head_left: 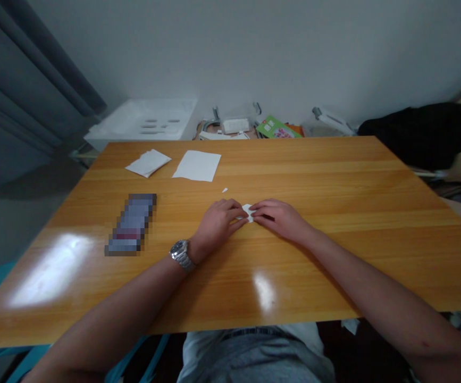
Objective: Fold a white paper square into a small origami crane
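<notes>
Wooden tabletop (334,178) spans the scene, pale wall (254,53) beyond, grey curtain (18,80) far left; small white paper piece (249,211) sits approx mid-table, between both hands; can't tell if it touches the wood. L hand (220,221), w/ metal watch (181,254) on wrist, pinches its left side, thumb + fingertips together; R hand (282,219) pinches the right side likewise, fingertips v. near the L ones. Step in hand, my read: fine two-handed shaping, prob. a fold or crease; fold lines too small to confirm. Next move calls for a firm pinch one side, light press the other, edges aligned; slip/tear risk imo, piece is tiny. Nearby: paper scrap (225,190) just far of hands; flat white sheet (198,165) far left, folded papers (148,162) left of it; phone-like item (132,223), pixelated, left of L hand.
</notes>
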{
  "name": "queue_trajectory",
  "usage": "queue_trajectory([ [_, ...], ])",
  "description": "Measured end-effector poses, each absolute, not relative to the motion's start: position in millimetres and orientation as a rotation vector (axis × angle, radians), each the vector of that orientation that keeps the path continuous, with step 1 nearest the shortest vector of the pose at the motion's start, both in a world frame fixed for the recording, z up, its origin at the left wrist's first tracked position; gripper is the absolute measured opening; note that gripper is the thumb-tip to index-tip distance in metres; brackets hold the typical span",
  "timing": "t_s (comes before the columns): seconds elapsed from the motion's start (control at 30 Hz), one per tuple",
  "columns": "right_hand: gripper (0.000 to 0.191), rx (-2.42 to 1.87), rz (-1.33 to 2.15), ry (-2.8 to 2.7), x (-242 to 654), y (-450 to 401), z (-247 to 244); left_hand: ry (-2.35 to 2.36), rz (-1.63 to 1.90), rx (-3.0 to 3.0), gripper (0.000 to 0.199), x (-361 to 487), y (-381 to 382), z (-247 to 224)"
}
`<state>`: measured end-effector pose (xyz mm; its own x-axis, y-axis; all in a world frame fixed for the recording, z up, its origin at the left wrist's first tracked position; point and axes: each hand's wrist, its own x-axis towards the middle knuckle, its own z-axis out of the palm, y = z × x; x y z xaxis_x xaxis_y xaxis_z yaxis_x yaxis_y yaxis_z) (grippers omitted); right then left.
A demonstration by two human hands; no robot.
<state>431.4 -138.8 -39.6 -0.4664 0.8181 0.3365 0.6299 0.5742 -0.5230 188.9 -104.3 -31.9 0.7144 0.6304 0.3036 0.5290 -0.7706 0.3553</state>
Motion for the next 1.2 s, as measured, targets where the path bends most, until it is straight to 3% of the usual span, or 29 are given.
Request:
queue_trajectory([
  [1.2, 0.012, -1.278, 0.499, -2.026, 414.2, -136.3, -34.5, 1.051, 0.761, 2.383, 0.006, 203.6, -99.4, -38.3],
])
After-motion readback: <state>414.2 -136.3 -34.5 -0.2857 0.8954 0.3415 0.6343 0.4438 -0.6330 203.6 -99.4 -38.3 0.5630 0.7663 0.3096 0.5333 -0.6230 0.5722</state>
